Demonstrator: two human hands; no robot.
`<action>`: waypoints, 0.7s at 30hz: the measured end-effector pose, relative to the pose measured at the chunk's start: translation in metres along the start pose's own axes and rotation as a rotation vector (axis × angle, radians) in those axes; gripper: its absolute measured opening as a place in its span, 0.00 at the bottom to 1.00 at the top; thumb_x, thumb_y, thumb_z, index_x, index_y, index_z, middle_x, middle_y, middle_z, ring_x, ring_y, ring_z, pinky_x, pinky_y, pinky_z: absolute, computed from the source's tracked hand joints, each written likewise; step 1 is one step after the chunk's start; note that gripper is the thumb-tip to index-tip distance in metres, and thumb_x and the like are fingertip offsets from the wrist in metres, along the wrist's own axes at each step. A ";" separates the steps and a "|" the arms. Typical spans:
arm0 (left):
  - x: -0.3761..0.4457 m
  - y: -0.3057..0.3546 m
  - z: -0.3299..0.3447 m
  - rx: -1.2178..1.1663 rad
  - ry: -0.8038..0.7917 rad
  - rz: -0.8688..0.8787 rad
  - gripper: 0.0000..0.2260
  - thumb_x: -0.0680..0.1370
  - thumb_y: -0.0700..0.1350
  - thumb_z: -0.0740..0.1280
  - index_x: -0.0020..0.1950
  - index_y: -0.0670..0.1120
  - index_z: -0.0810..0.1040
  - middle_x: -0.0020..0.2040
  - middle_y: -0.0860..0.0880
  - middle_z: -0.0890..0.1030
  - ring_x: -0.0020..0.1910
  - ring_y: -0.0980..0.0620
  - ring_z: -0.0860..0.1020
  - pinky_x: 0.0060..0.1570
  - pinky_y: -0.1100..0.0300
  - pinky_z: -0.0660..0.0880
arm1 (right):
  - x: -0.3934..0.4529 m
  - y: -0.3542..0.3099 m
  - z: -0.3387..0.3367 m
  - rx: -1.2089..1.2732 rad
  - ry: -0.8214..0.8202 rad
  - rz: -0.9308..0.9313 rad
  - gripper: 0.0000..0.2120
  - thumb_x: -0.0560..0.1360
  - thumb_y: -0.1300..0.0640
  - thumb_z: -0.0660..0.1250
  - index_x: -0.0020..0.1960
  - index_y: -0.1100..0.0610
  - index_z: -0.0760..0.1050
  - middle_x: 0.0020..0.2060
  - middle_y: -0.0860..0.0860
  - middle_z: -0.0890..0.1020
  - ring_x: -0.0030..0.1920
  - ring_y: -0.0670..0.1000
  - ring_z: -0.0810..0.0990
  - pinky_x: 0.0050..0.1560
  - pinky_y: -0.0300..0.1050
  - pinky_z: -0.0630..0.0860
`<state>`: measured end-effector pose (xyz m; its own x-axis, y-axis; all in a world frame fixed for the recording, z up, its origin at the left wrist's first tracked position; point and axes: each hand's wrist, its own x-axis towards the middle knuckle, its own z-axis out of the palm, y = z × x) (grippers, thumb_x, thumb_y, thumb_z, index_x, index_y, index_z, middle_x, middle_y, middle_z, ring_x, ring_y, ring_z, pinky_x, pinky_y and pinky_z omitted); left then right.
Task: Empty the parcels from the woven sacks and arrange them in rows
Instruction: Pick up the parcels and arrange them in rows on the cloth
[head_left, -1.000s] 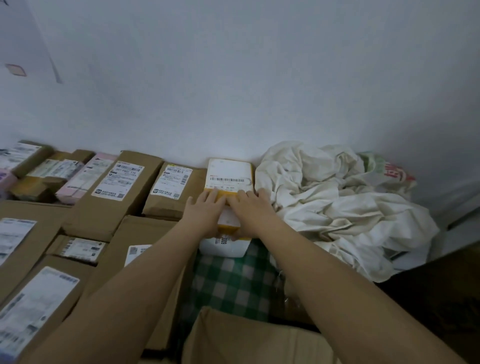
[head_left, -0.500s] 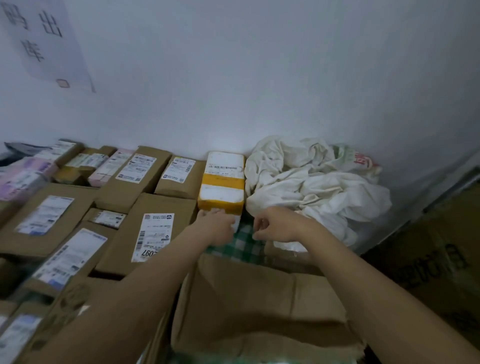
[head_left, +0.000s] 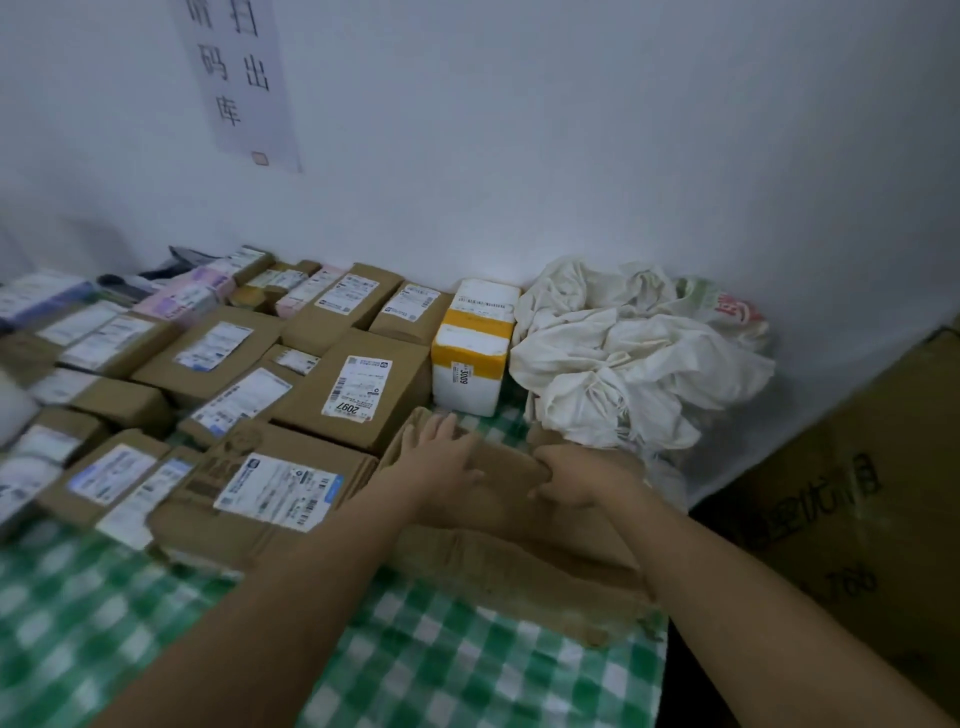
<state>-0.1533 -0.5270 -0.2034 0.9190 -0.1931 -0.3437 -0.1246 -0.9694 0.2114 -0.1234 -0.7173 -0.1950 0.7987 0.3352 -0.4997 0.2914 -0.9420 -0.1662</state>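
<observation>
gripping the flat brown cardboard parcel: left hand spread flat on top, right hand pinching far edge; prob light, stiff-ish w/ crumpled skin, best held by edges.

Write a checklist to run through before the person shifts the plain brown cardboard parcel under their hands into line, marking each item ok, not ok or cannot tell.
1. Left hand lies flat on the plain brown cardboard parcel: ok.
2. Right hand grips that parcel's far edge with curled fingers: ok.
3. Bare green-and-white checked cloth shows between the parcel and the white box with yellow tape, leaving room ahead: ok.
4. Heap of crumpled white woven sacks overlaps the parcel's far right corner: not ok.
5. Label facing up like its neighbours: not ok, none visible on top.
6. Weight of the parcel: cannot tell.
</observation>
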 end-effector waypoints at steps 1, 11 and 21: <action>-0.005 0.001 0.002 -0.012 -0.007 -0.016 0.24 0.81 0.54 0.57 0.76 0.52 0.56 0.79 0.43 0.44 0.77 0.41 0.40 0.72 0.36 0.42 | -0.001 -0.001 -0.001 -0.030 -0.008 -0.002 0.20 0.77 0.47 0.66 0.65 0.54 0.70 0.61 0.54 0.75 0.59 0.54 0.74 0.50 0.44 0.67; -0.063 -0.021 0.022 -0.197 -0.067 -0.217 0.32 0.77 0.65 0.55 0.77 0.56 0.51 0.78 0.41 0.45 0.76 0.36 0.40 0.71 0.33 0.49 | -0.042 -0.025 -0.009 0.039 -0.011 0.011 0.28 0.76 0.46 0.66 0.71 0.58 0.66 0.65 0.56 0.73 0.61 0.56 0.74 0.56 0.47 0.73; -0.105 -0.026 0.016 -0.315 -0.031 -0.137 0.23 0.83 0.53 0.52 0.77 0.46 0.57 0.77 0.41 0.57 0.76 0.41 0.55 0.72 0.45 0.55 | -0.076 -0.078 0.019 0.519 -0.002 -0.078 0.19 0.82 0.43 0.55 0.48 0.58 0.74 0.43 0.55 0.80 0.42 0.53 0.81 0.43 0.46 0.78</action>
<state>-0.2527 -0.4836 -0.1878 0.9068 -0.0734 -0.4152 0.1254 -0.8932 0.4317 -0.2172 -0.6696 -0.1601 0.7840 0.4054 -0.4701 0.0507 -0.7966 -0.6023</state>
